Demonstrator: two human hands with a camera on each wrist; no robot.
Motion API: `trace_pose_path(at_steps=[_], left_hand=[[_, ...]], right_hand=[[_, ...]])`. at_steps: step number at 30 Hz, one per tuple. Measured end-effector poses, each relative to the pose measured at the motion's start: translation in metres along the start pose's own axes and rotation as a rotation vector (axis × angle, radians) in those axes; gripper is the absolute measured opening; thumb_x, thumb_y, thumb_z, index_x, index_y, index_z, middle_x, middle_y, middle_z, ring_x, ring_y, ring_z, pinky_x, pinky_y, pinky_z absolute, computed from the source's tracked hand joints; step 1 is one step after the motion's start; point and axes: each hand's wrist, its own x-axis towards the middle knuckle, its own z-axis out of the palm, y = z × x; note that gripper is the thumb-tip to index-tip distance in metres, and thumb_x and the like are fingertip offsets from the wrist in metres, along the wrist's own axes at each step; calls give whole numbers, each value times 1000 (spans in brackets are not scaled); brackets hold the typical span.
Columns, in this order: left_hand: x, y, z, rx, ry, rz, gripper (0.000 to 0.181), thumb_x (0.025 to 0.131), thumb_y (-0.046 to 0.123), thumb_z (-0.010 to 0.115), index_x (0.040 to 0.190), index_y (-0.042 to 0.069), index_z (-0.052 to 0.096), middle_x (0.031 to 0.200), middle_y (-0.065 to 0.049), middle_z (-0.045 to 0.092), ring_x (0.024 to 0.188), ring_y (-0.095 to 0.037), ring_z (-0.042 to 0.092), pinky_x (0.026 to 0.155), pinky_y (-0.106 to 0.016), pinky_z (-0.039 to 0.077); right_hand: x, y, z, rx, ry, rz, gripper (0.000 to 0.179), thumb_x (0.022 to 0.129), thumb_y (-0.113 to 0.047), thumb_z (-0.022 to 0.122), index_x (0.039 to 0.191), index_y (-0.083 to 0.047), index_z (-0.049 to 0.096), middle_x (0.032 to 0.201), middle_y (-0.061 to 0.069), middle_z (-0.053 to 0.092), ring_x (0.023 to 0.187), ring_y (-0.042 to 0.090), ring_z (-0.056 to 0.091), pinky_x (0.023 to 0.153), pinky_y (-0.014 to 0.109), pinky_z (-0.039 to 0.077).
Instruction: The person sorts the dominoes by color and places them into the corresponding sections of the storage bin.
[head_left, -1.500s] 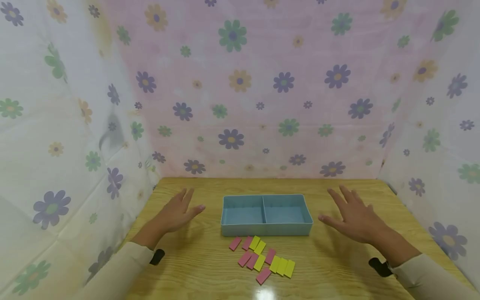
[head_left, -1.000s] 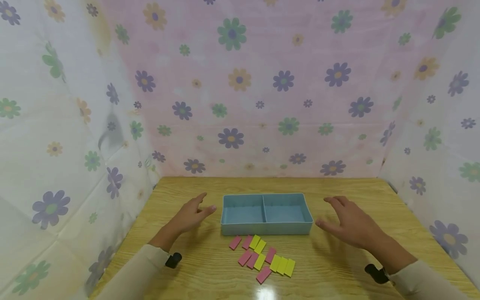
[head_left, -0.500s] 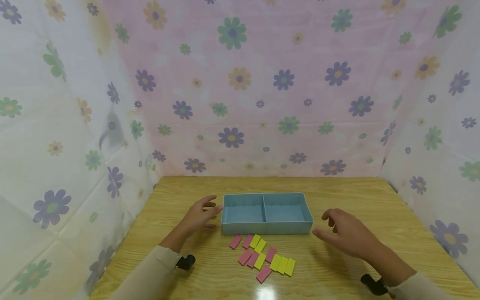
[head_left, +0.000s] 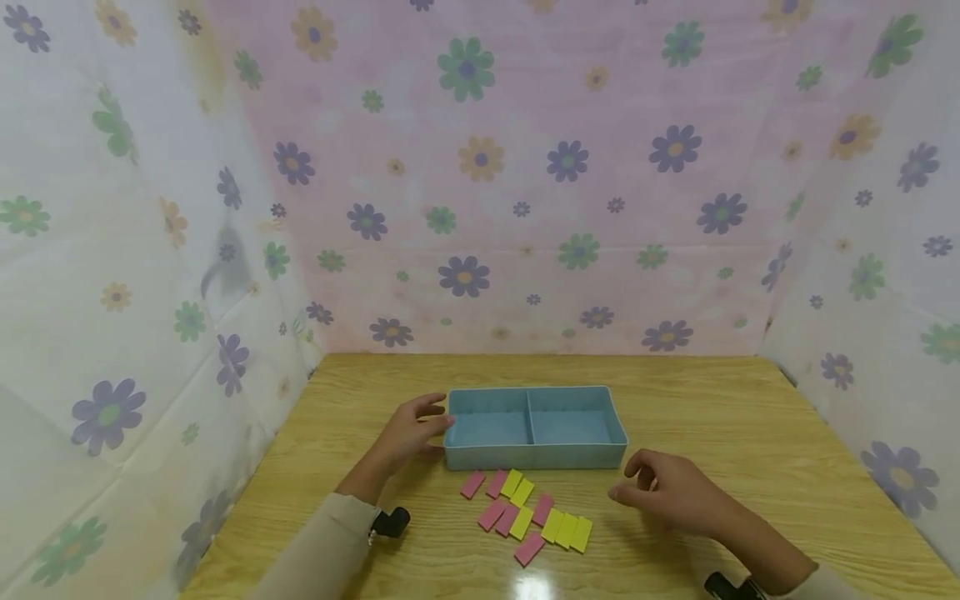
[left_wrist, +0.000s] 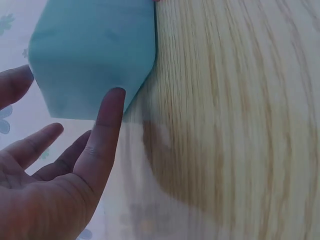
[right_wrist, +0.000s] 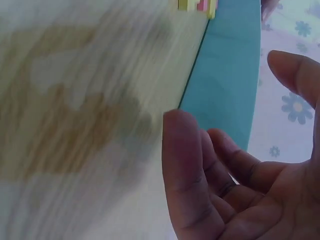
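Fingers of left hand (head_left: 408, 429), apart, have reached left end of blue tray (head_left: 536, 457); right hand (head_left: 671, 493), loosely bent, empty, has sunk nearer tiles (head_left: 521, 523) before tray: seemingly approach stage, nothing lifted.

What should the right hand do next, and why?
Maybe the right hand should reach for the rightmost yellow tile: that hand holds nothing, and this is its nearest tile. The blue box looks empty, and the left hand is at its left end.
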Motion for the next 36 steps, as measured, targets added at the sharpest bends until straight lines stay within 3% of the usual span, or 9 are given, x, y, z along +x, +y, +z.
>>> trace_pose_path(at_steps=[5, 13, 20, 27, 36], left_hand=[[3, -3, 2, 18, 22, -1, 59, 101, 21, 69, 153, 3, 48, 150, -24, 52, 125, -39, 64, 85, -45, 63], [3, -2, 3, -16, 43, 10, 56, 102, 17, 66, 153, 3, 47, 151, -25, 51, 128, -41, 62, 89, -48, 62], [1, 0, 4, -67, 107, -6, 54, 102, 15, 67, 152, 5, 50, 150, -26, 51, 127, -42, 62, 87, -47, 62], [-1, 2, 2, -16, 166, 23, 47, 102, 16, 66, 146, 2, 57, 146, -26, 57, 126, -40, 64, 92, -50, 60], [0, -4, -1, -77, 152, -14, 46, 102, 21, 67, 145, 5, 60, 141, -21, 63, 116, -36, 71, 88, -46, 62]], right_hand=[[1, 0, 11, 40, -33, -22, 51, 92, -46, 77, 114, -2, 67, 88, 2, 66, 72, 15, 63, 59, 29, 52], [2, 1, 29, 157, -94, -3, 49, 87, -42, 83, 110, -2, 66, 81, 5, 67, 62, 20, 66, 51, 33, 53], [7, -9, 42, 99, -79, -31, 51, 79, -43, 90, 105, -5, 68, 74, 0, 66, 60, 13, 61, 52, 27, 49], [8, -14, 49, -14, -33, -72, 50, 72, -44, 94, 99, -9, 70, 73, -6, 63, 63, 8, 56, 56, 25, 47], [10, -12, 43, -7, -39, -86, 35, 75, -36, 94, 93, -13, 75, 76, -8, 66, 69, 7, 59, 61, 23, 49]])
